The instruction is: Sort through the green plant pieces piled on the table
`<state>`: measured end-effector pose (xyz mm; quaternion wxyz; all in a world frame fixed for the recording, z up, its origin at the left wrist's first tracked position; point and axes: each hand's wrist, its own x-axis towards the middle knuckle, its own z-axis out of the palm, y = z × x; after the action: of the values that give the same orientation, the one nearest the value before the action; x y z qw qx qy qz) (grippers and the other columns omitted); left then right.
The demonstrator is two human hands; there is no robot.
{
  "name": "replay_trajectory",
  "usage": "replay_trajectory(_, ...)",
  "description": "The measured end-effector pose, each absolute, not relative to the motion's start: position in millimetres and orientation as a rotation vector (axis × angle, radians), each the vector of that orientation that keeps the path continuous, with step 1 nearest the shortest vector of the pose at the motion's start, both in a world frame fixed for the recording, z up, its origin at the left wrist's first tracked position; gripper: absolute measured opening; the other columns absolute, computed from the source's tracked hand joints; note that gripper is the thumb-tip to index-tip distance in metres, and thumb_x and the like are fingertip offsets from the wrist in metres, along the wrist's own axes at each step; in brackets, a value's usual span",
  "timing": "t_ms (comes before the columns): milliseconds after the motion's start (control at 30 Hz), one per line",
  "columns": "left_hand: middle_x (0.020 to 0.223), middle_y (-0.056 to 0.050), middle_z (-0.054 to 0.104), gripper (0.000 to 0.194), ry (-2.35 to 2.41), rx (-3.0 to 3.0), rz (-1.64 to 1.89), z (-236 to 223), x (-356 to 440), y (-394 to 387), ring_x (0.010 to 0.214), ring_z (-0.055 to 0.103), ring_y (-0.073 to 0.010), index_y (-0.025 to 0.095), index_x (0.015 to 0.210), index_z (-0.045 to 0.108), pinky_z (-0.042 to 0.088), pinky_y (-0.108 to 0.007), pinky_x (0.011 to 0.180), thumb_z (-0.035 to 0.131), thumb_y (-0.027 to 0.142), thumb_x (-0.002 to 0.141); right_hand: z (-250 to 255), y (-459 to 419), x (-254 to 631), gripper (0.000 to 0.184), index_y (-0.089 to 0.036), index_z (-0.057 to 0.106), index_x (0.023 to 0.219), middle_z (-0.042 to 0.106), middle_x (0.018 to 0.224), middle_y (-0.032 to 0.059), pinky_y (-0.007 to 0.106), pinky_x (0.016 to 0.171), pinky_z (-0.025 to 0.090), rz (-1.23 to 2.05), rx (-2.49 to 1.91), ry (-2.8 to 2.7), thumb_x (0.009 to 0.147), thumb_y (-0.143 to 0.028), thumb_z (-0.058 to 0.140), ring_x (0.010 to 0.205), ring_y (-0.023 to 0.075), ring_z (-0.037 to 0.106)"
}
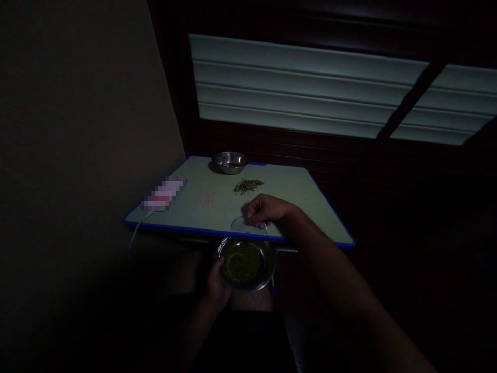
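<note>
My left hand (218, 284) grips the rim of a shiny metal bowl (268, 272), with the thumb over its edge. Small green grains that look like mung beans (243, 263) lie inside. The bowl is held just below the table's front edge. Above it, my right hand (267, 210) is closed, with the fingers curled on a clear round plastic lid (240, 224) at the table edge. Part of the lid is hidden behind the fingers. Beyond this hand, a loose pile of small brown grains (248, 186) is spread on the tabletop.
A second metal bowl (230, 163) stands at the back of the pale, blue-edged table (295, 181). On the left lies a pixelated pink phone-like item (165, 194) with a white cable (135, 230). A wall is close on the left; dark panelling stands behind. The light is dim.
</note>
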<state>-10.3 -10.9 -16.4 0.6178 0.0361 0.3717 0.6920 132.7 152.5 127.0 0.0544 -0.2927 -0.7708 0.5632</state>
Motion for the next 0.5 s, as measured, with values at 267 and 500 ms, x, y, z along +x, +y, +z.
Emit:
replay_trajectory(267, 0.087, -0.007, 0.075, 0.030, 0.875, 0.075, 1.618, -13, -9, -12, 0.092, 0.067, -0.0289, 0.017, 0.091, 0.072, 0.050, -0.043, 0.089, 0.065, 0.033, 0.067, 122, 155, 134, 0.019, -0.014, 0.058, 0.070, 0.062, 0.051, -0.0020, 0.017, 0.039, 0.039, 1.731, -0.873, -2.271, 0.062, -0.025, 0.071, 0.042, 0.0089, 0.055)
replay_trajectory(500, 0.084, -0.008, 0.075, 0.028, 0.885, 0.081, 1.616, -15, -10, -11, 0.098, 0.066, -0.0307, 0.017, 0.087, 0.072, 0.049, -0.045, 0.091, 0.064, 0.035, 0.066, 114, 177, 143, 0.017, -0.019, 0.048, 0.068, 0.060, 0.052, -0.0021, 0.019, 0.039, 0.036, 1.274, -1.053, -1.621, 0.061, -0.025, 0.061, 0.042, 0.0104, 0.052)
